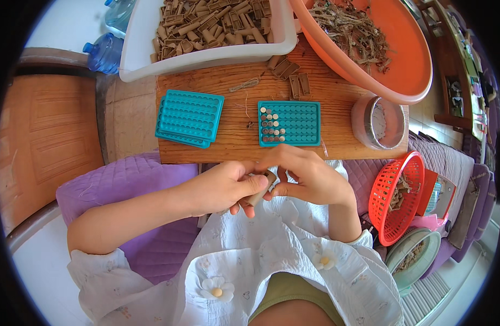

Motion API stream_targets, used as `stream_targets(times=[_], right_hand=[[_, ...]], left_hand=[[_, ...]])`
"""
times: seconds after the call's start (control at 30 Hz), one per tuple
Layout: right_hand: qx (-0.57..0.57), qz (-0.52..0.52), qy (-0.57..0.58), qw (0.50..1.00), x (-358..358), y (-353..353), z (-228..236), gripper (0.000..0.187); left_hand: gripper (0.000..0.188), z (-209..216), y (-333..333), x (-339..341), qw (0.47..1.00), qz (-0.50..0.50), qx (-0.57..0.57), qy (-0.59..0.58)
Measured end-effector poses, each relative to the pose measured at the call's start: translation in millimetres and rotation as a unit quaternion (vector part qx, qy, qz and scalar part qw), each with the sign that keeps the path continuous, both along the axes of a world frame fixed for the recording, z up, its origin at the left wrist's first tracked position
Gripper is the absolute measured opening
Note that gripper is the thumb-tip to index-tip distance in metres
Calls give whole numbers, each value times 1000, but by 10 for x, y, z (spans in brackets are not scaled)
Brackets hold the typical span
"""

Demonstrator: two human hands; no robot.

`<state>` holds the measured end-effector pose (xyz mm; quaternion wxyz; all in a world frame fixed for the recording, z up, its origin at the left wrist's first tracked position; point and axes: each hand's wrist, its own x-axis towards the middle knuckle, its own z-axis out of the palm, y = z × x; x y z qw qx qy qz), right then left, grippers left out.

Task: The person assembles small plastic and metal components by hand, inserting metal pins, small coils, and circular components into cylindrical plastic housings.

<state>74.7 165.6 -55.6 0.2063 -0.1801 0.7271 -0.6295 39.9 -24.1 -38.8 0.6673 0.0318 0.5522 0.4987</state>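
Observation:
My left hand [232,182] is closed around a brown hollow plastic casing [254,199], held tilted over my lap just off the table's front edge. The fingers of my right hand [310,176] are bent in against the casing's upper end, with the thumb at its side. Whether they also pinch something small is hidden. Beyond my hands lies a teal tray [301,122] with rows of round wells. Small round pieces, some pale and some dark, fill several wells on its left side.
Stacked teal trays [189,117] lie on the wooden table [236,144]. At the back stand a white bin [206,64] of brown casings and an orange basin [369,81] of scraps. A clear round tub [377,122] is at right, above a red basket [388,212]. Loose casings [299,85] lie near the bin.

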Motion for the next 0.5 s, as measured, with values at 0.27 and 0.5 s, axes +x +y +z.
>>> stream_targets(times=[0.27, 0.5], right_hand=[[-41, -28, -39, 998, 264, 214, -256, 21], [-133, -261, -66, 954, 571, 523, -401, 16]], left_hand=[[38, 5, 101, 155, 998, 54, 9, 43], [32, -63, 94, 103, 985, 136, 58, 93]])
